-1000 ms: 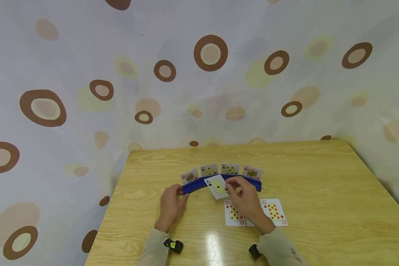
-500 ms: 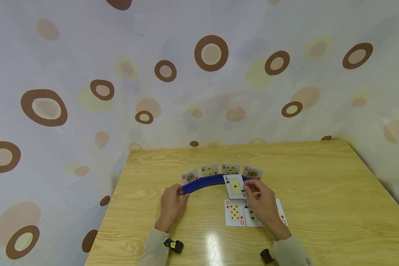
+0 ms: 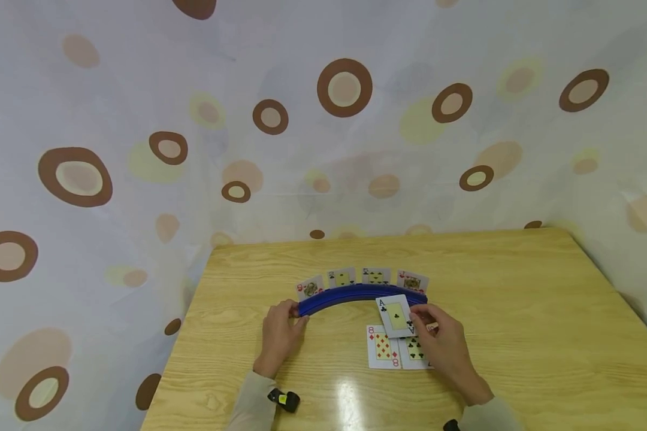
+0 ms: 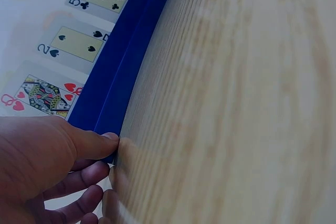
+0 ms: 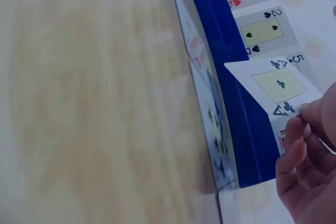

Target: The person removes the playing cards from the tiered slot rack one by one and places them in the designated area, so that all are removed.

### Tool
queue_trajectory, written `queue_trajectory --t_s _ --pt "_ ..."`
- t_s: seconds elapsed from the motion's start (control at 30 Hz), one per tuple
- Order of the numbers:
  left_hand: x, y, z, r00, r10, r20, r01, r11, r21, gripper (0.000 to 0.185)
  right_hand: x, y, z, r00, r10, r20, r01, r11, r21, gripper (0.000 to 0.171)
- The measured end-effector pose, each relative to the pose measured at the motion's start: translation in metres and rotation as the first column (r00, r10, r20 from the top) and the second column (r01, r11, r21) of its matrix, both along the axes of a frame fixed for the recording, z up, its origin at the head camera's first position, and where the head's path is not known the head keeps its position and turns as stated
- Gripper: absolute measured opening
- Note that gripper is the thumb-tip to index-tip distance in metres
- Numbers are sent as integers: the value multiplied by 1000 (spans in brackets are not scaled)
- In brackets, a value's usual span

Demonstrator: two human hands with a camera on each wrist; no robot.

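My left hand [image 3: 280, 338] pinches the left end of a blue curved card holder [image 3: 345, 293], thumb on top in the left wrist view. The queen of hearts [image 3: 310, 289], two of spades [image 3: 342, 279], five of clubs [image 3: 376, 276] and a jack [image 3: 413, 282] stand spaced apart in the holder. Between thumb and fingers, my right hand [image 3: 449, 347] holds the ace of clubs [image 3: 396, 316], tilted, in front of the holder's right part. Face up below it lie the eight of diamonds [image 3: 381, 352] and the seven of clubs [image 3: 414, 353], the latter partly covered by the hand.
The wooden table [image 3: 523, 299] extends on both sides of the holder. A patterned curtain [image 3: 388, 149] encloses its back and sides. Black devices sit at the wrists, the left one [image 3: 284, 399] in full view.
My right hand has carried the ace of clubs to the right and slightly toward me, past the holder's middle. It now hides the ten of diamonds almost wholly. My left hand stays at the holder's end.
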State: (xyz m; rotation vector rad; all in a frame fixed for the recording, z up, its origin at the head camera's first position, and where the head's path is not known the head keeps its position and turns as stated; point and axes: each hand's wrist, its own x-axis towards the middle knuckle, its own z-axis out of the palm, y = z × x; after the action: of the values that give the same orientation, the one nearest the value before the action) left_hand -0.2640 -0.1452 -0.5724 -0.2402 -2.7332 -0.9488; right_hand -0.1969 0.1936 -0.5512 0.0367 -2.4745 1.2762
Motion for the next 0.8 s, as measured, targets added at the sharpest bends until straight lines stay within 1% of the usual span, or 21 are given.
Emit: queue_trajectory --t_s 0.2,0.33,0.43,0.5,0.57,0.67,0.8 --pt "1 2 1 1000 5 4 -5 1000 2 19 13 13 -3 997 -52 51 51 998 24 15" --pt "1 2 2 1000 9 4 -9 1000 -2 20 19 21 -3 991 -97 94 94 995 37 15" --pt "1 2 1 1000 14 1 -14 1000 -10 21 22 26 -2 978 -132 161 128 991 33 17" --pt "1 1 0 1000 13 -4 -13 1000 -10 21 24 29 -1 965 -151 215 151 988 18 19" --pt "2 1 -1 1000 13 -5 -13 1000 -7 21 27 33 0 954 -164 252 168 986 5 21" --pt "2 1 -1 1000 12 -8 -12 1000 -4 20 30 40 2 948 -172 268 179 984 -4 22" --pt "1 2 0 1000 15 -8 -15 1000 -4 20 35 50 3 952 -178 249 180 984 14 22"
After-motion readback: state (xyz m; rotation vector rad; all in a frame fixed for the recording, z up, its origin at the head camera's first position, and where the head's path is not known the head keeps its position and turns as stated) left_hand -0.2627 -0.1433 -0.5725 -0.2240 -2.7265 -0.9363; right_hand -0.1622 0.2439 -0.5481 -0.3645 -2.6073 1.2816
